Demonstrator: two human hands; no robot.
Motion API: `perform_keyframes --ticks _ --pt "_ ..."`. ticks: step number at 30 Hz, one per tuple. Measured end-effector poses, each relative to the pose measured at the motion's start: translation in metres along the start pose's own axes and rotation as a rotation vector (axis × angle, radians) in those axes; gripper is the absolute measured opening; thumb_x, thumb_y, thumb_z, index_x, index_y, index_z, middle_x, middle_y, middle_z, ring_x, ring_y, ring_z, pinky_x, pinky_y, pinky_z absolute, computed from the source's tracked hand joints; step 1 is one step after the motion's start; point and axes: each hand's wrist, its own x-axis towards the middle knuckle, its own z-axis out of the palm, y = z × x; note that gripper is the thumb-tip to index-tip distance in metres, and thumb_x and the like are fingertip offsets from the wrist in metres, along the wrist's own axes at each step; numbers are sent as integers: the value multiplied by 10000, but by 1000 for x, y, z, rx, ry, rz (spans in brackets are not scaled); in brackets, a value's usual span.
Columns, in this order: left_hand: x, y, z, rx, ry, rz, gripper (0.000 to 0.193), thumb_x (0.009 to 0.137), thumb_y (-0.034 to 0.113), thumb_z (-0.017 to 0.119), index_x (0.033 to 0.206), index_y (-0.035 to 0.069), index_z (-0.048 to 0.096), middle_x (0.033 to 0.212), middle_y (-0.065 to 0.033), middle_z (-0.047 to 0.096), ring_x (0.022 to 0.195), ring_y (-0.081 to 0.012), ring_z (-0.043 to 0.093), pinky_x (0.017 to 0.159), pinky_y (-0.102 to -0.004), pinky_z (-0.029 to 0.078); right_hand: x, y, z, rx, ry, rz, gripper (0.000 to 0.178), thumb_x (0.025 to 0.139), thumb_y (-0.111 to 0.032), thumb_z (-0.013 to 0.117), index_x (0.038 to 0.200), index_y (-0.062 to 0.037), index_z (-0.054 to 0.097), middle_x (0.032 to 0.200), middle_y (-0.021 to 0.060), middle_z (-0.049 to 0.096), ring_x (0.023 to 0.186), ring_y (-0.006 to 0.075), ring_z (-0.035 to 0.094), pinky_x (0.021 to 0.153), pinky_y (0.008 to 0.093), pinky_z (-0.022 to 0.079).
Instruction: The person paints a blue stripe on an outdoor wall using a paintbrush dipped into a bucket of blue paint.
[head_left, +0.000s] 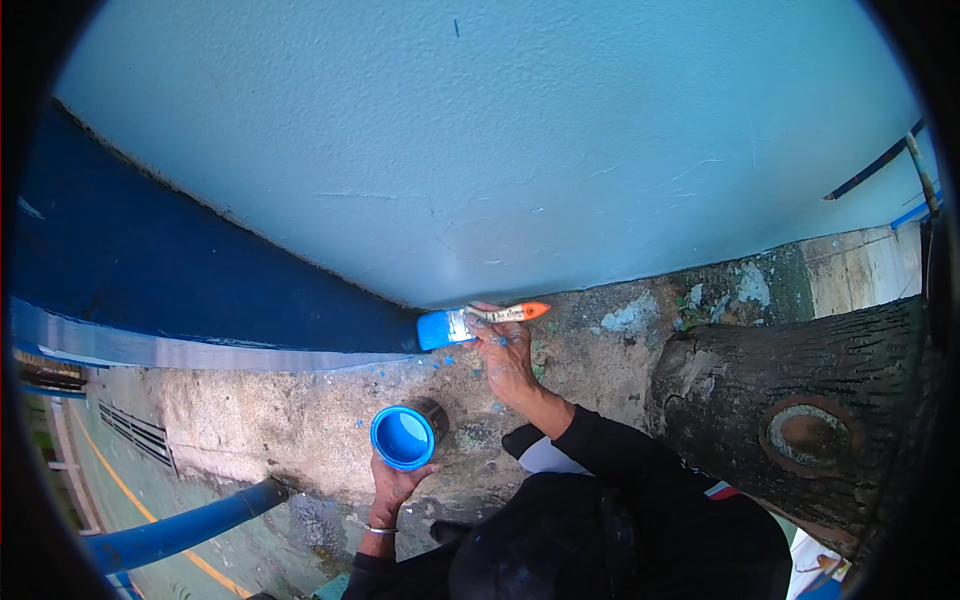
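Note:
My right hand (507,360) is closed round the handle of a flat paintbrush (512,313) with an orange tip. Its wide bristles, covered in bright blue paint, touch or nearly touch the end of the dark blue band (200,255) on the wall. Lower and to the left, my left hand (398,482) grips a paint can (437,415) from below and the side. The can's mouth tilts toward me and shows blue paint inside, with blue on the rim. Part of the left hand's fingers is hidden behind the can.
Light blue wall (520,130) rises ahead, meeting a rough, stained concrete ledge (270,410). A thick tree trunk (760,390) with a round cut knot stands at the right. A blue pipe (190,525) crosses the lower left, near a metal drain grate (137,436).

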Motion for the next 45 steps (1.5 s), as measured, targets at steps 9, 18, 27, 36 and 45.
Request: perform_keyframes --ticks 9,18,27,36,45 --pt "3 6 -3 150 -68 -4 846 621 334 1033 1289 31 611 1194 -88 727 1100 -243 693 987 -389 552 18 65 -19 -197 18 44 398 951 5 733 1334 18 624 1118 65 697 982 119 662 865 271 539" --pt "1 2 -7 224 -76 27 786 656 357 1015 1272 45 639 1190 -88 734 1084 -250 703 959 -390 560 1 19 5 -54 52 82 434 946 -29 765 1357 -15 625 1060 10 668 920 86 643 750 232 525" --pt "2 8 -3 227 -46 27 773 649 365 1019 1245 40 648 1174 -84 741 1066 -236 707 953 -387 565 23 91 -29 -139 44 80 431 950 -38 754 1356 35 628 993 -8 641 893 97 618 792 260 519" --pt "2 7 0 230 -31 81 740 663 405 1009 1208 51 654 1125 -64 750 1023 -222 713 923 -374 570 22 101 -10 -374 36 -14 408 950 20 740 1339 56 622 1001 -3 605 908 87 574 882 261 523" --pt "2 10 1 174 -16 48 770 650 423 1013 1217 52 649 1123 -65 750 1025 -228 714 926 -379 571 -11 40 5 -29 -143 -74 455 1012 -81 712 1427 47 574 1216 83 702 1015 110 637 899 262 514"
